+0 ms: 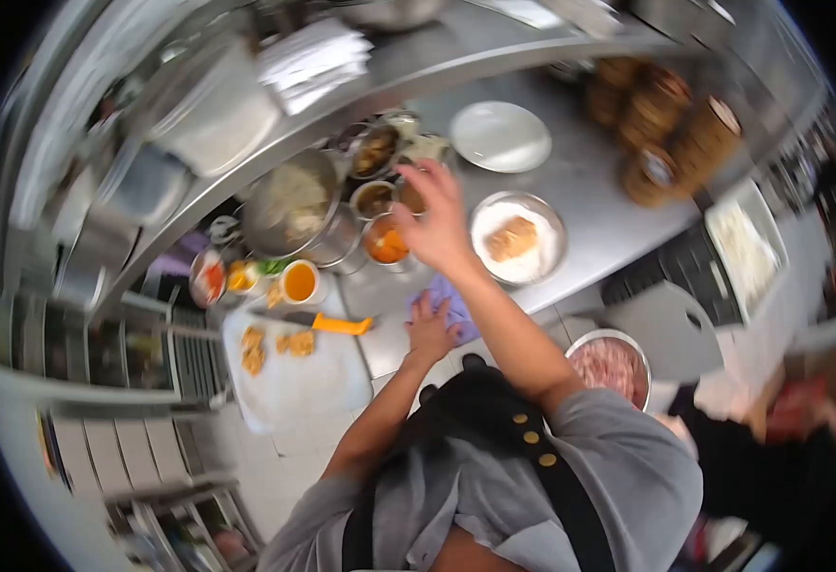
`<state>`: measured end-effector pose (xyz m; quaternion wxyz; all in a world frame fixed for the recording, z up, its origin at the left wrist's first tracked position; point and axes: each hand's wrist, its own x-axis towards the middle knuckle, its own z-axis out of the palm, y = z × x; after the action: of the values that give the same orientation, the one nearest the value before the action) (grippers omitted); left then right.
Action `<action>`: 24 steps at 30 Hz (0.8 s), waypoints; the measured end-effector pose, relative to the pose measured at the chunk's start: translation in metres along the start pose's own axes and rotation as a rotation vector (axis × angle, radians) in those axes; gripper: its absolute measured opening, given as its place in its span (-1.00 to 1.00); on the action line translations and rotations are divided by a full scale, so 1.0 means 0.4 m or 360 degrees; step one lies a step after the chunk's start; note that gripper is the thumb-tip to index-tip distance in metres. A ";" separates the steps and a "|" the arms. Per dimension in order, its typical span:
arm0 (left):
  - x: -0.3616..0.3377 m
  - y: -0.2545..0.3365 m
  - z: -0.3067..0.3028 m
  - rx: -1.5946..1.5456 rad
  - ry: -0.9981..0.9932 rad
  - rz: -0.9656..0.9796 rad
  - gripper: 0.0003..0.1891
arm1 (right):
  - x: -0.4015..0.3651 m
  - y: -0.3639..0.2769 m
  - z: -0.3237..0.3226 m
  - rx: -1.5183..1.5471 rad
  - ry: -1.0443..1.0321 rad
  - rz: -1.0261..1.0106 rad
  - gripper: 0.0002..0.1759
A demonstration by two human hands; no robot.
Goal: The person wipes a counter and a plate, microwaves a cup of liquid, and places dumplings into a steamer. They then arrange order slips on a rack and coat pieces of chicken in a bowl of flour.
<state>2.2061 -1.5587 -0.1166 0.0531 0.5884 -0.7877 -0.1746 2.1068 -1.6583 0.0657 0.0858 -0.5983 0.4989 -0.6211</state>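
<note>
1. Cloth (456, 303), purple, lies at the near edge of the bench (590, 191), around the middle. Everything below runs from the far left across.
2. Two small bowls (206, 276), holding red and yellow bits, sit at the far left beside a cup of orange sauce (299, 281).
3. Just in front of them lies a white cutting board (294, 381) with browned food pieces on it. A knife with an orange handle (342, 324) rests at its far edge.
4. Behind stands a big metal pot (294, 205), with small sauce bowls clustered to its right.
5. The left hand (429, 329) rests on the cloth with its fingers laid flat, not closed round it.
6. The right hand (437, 224) hovers over the sauce bowls, nearest the bowl of orange sauce (383, 244). Its fingers are spread wide and hold nothing, and the hand is blurred.
7. Just right of that hand sits a metal bowl (518, 238) holding a breaded piece in white crumbs, with a white plate (500, 136) behind it.
8. Lower down, by the right arm, is a bowl of minced meat (611, 367).
9. Round baskets (666, 124) stand at the far right, and a tray (744, 243) lies nearer.
</note>
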 end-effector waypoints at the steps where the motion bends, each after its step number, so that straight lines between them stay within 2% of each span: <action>1: -0.021 -0.011 0.011 0.0004 -0.0065 0.0092 -0.41 | -0.054 0.045 -0.092 -0.0186 0.0222 0.0083 -0.49; 2: -0.029 -0.030 0.023 -0.0034 -0.0007 0.0108 -0.37 | -0.121 0.184 -0.172 -0.0713 0.0463 0.0095 -0.48; 4: -0.022 -0.069 0.086 -0.0089 0.0113 0.0166 -0.28 | -0.214 0.365 -0.338 -0.1095 0.0452 0.0995 -0.53; 5: -0.001 -0.063 0.083 -0.0074 0.0099 0.0202 -0.28 | -0.256 0.440 -0.393 -0.1152 0.0277 0.1271 -0.53; 6: 0.021 -0.046 0.084 -0.0052 0.0124 0.0239 -0.28 | -0.238 0.423 -0.444 -0.0386 -0.0085 0.1851 -0.59; 7: 0.048 -0.020 0.085 -0.0036 0.0158 0.0263 -0.29 | -0.246 0.430 -0.444 -0.0389 -0.0082 0.1850 -0.59; 9: 0.110 0.030 0.069 0.0012 0.0163 0.0249 -0.32 | -0.296 0.448 -0.424 0.0633 0.0164 0.2020 -0.77; 10: 0.148 0.047 0.061 0.0053 0.0177 0.0239 -0.36 | -0.301 0.453 -0.421 0.0674 0.0193 0.1911 -0.88; 11: 0.187 0.050 0.064 0.0072 0.0177 0.0237 -0.36 | -0.307 0.462 -0.418 0.0694 0.0194 0.1915 -0.88; 13: 0.285 0.034 0.056 0.0010 0.0058 0.0128 -0.47 | -0.312 0.488 -0.411 0.0520 0.0260 0.1706 -0.87; 14: 0.336 0.014 0.039 -0.0275 -0.0014 0.0027 -0.55 | -0.316 0.502 -0.417 0.0541 0.0257 0.1714 -0.88; 15: 0.380 0.007 -0.002 -0.0255 -0.0010 0.0020 -0.55 | -0.313 0.511 -0.421 0.0563 0.0256 0.1718 -0.88; 17: 0.433 0.010 -0.088 -0.0313 0.0157 0.0336 -0.60 | -0.310 0.515 -0.427 0.0611 0.0285 0.1734 -0.88; 18: 0.462 0.022 -0.112 -0.0286 0.0148 0.0316 -0.60 | -0.310 0.523 -0.426 0.0595 0.0308 0.1735 -0.86; 20: 0.513 0.052 -0.136 -0.0489 0.0166 0.0542 -0.61 | -0.320 0.550 -0.429 0.0552 0.0320 0.1732 -0.85; 21: 0.514 0.068 -0.138 -0.0475 0.0167 0.0523 -0.61 | -0.326 0.559 -0.424 0.0500 0.0339 0.1712 -0.83; 23: 0.521 0.122 -0.152 -0.1424 0.0202 -0.0007 -0.62 | -0.322 0.569 -0.414 0.0454 0.0395 0.1671 -0.81; 24: 0.512 0.132 -0.161 -0.1411 0.0203 -0.0006 -0.62 | -0.314 0.562 -0.419 0.0488 0.0468 0.1736 -0.86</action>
<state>2.1149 -1.7532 -0.0634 0.3485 0.5198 -0.6307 -0.4589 1.8915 -1.5927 -0.1434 0.4085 -0.1433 0.6458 -0.6289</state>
